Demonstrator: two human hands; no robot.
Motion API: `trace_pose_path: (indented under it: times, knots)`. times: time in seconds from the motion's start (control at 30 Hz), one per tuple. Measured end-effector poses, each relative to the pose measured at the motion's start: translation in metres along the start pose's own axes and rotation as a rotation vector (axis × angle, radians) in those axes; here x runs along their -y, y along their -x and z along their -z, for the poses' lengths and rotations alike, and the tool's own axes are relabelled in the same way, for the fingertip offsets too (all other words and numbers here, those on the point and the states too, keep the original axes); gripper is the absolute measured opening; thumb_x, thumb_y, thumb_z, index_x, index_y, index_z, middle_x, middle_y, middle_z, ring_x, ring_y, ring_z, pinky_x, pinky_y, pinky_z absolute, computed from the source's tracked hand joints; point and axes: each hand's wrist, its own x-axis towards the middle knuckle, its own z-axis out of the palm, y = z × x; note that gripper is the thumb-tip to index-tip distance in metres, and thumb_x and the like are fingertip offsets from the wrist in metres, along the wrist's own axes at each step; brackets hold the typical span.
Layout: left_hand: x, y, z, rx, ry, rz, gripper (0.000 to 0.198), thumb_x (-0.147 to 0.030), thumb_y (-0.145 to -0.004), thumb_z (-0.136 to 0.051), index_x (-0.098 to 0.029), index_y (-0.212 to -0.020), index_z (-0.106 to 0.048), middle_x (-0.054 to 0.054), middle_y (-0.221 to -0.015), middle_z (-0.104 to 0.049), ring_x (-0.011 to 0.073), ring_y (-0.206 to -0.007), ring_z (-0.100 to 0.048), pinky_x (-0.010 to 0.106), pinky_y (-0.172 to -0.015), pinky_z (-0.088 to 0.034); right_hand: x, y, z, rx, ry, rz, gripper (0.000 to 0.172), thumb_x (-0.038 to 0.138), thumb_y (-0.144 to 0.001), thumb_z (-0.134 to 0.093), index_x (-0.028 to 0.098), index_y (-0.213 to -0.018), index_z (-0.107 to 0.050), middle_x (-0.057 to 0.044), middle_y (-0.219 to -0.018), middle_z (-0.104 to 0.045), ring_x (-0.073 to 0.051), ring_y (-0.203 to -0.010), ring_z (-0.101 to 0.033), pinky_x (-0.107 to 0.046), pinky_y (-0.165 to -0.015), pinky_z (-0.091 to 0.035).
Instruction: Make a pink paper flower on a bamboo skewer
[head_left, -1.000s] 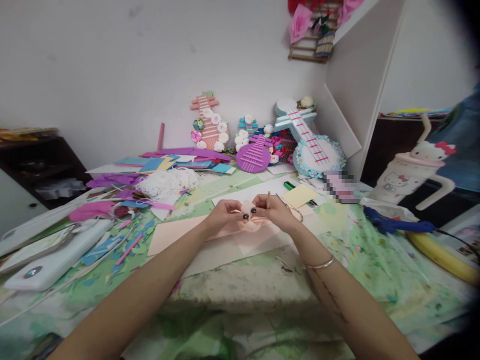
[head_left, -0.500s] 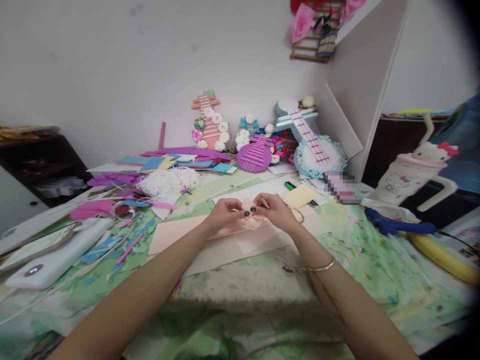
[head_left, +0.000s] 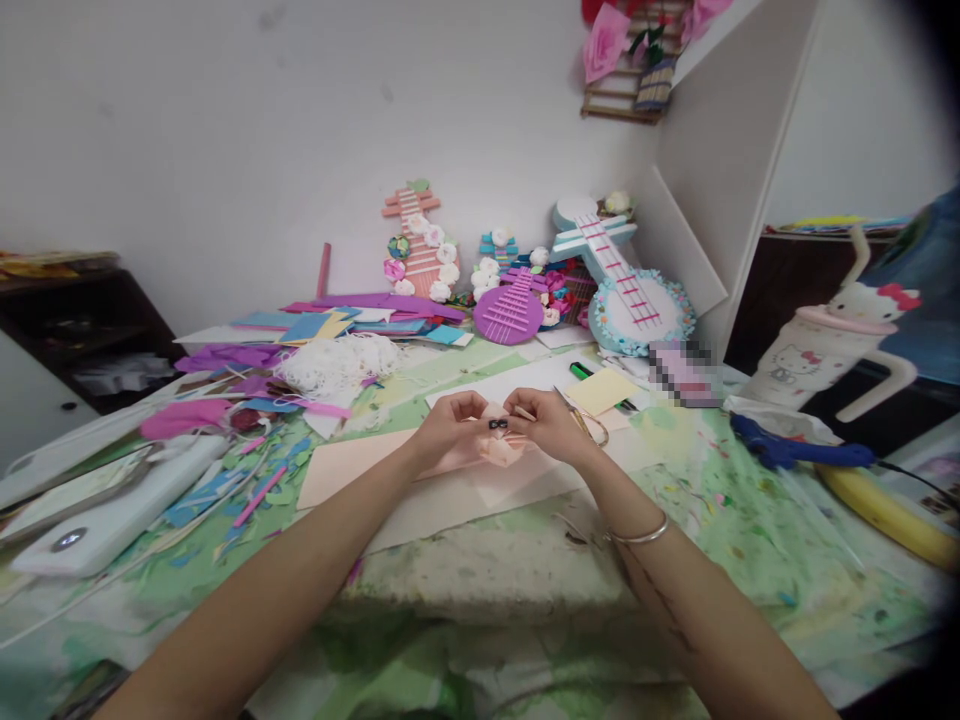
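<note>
Both hands meet over the middle of the table, pinching a small pale-pink folded paper piece (head_left: 501, 450). My left hand (head_left: 448, 430) is closed on its left side, and my right hand (head_left: 551, 428) is closed on its right side. The two thumbs touch at the tips, with dark nails. Part of the piece is hidden behind the fingers. Below it lie a pale-pink sheet (head_left: 352, 467) and a whitish sheet (head_left: 420, 525). Gold-handled scissors (head_left: 600, 432) rest just beside my right hand, partly covered by it.
Paper instrument models, a purple one (head_left: 508, 316) and a blue-white one (head_left: 637, 305), stand at the back. To the left are shredded white paper (head_left: 341, 365), scraps and a white power bank (head_left: 112, 515). A blue glue gun (head_left: 795, 445), banana (head_left: 889, 515) and tumbler (head_left: 817, 350) are right.
My thumbs have come together on the folded paper, and more of its lower part shows beneath them. My right fingers have shifted slightly; the arms stay nearly still.
</note>
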Motion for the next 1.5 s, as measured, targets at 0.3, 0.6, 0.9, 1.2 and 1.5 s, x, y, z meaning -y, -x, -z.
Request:
trace_pose_path:
  times: [0.3,0.6,0.9,1.2,1.5]
  knots:
    - [0.004,-0.003,0.001,-0.034,0.002,0.029,0.028,-0.024,-0.057,-0.079,-0.010,-0.077,-0.065,0.004,-0.072,-0.068,0.0148,-0.066,-0.063,0.028,-0.068,-0.048,-0.005,0.000,0.012,-0.057,0.450,0.028,0.020,0.037,-0.074,-0.061,0.019,-0.083,-0.061,0.000,-0.069,-0.062,-0.011,-0.060,-0.053,-0.021,-0.056,-0.030]
    - [0.007,-0.003,0.004,-0.081,-0.004,0.033,0.030,-0.020,-0.051,-0.081,-0.011,-0.075,-0.066,0.004,-0.068,-0.067,0.0148,-0.062,-0.062,0.029,-0.065,-0.049,-0.005,0.001,0.014,0.007,0.688,0.019,0.043,0.047,-0.073,-0.061,0.020,-0.106,-0.057,-0.003,-0.081,-0.059,-0.015,-0.068,-0.052,-0.024,-0.062,-0.031]
    - [0.008,-0.002,0.004,-0.058,0.027,0.102,0.030,-0.019,-0.054,-0.079,-0.009,-0.080,-0.068,0.006,-0.069,-0.068,0.0155,-0.062,-0.062,0.030,-0.065,-0.048,-0.006,0.004,0.013,0.025,0.691,-0.063,0.055,0.059,-0.079,-0.049,0.022,-0.120,-0.048,-0.008,-0.099,-0.057,-0.019,-0.082,-0.055,-0.029,-0.071,-0.036]
    - [0.006,0.000,-0.003,-0.029,0.114,0.110,0.023,-0.024,-0.059,-0.077,-0.011,-0.076,-0.068,0.003,-0.063,-0.065,0.0133,-0.058,-0.059,0.030,-0.065,-0.049,-0.008,0.004,0.011,0.013,0.809,-0.060,0.049,0.060,-0.086,-0.034,0.024,-0.101,-0.064,-0.008,-0.091,-0.057,-0.018,-0.079,-0.056,-0.028,-0.068,-0.035]
    - [0.004,0.001,-0.003,-0.032,0.077,0.059,0.026,-0.022,-0.058,-0.078,-0.011,-0.079,-0.067,0.002,-0.059,-0.063,0.0136,-0.058,-0.059,0.030,-0.064,-0.048,-0.005,0.003,0.008,-0.031,0.874,-0.041,0.046,0.059,-0.085,-0.039,0.023,-0.094,-0.067,-0.006,-0.087,-0.056,-0.018,-0.078,-0.057,-0.027,-0.064,-0.033]
